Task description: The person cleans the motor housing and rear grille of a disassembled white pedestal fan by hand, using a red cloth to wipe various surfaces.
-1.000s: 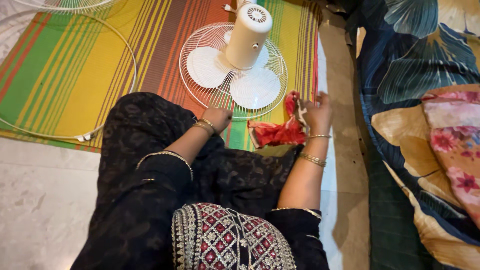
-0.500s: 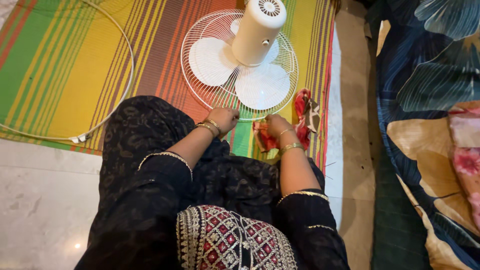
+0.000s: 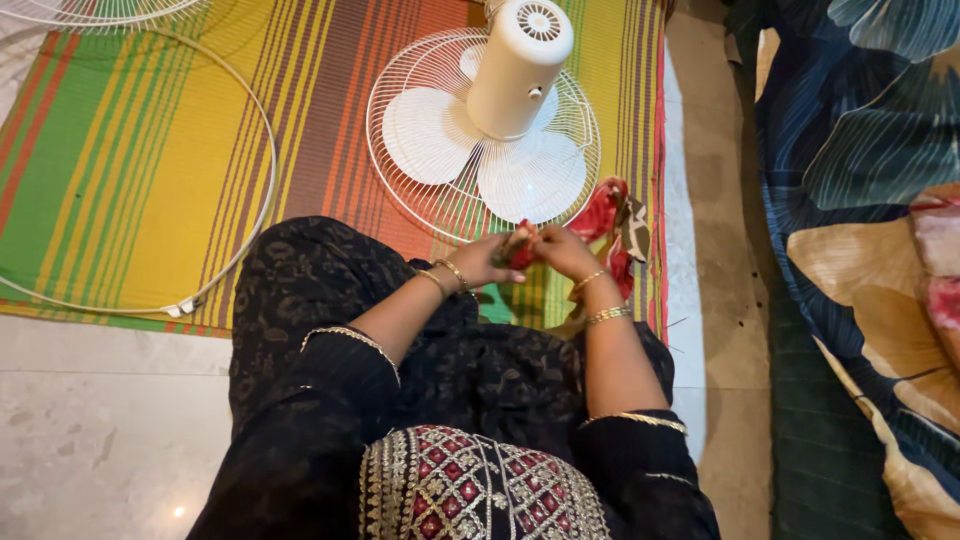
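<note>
Fingers of left hand (image 3: 487, 260) & right hand (image 3: 563, 250) both pinched shut on red patterned cloth (image 3: 606, 222), bunched just below white wire fan grille (image 3: 480, 130) w/ blades on striped mat (image 3: 150, 150). Looks like wiping not begun.

Straight ahead of the hands the way is blocked — the fan (image 3: 485, 135) lies face down on the striped mat (image 3: 150, 150), its wire guard touching the near reach and its motor housing (image 3: 518, 68) rising tall above the blades. To the left, open mat lies inside the thin white ring (image 3: 262, 160). To the right a red cloth (image 3: 610, 220) trails by the guard, then a narrow floor strip (image 3: 710, 250) — hemmed by the leaf-print bedding (image 3: 860, 150).
</note>
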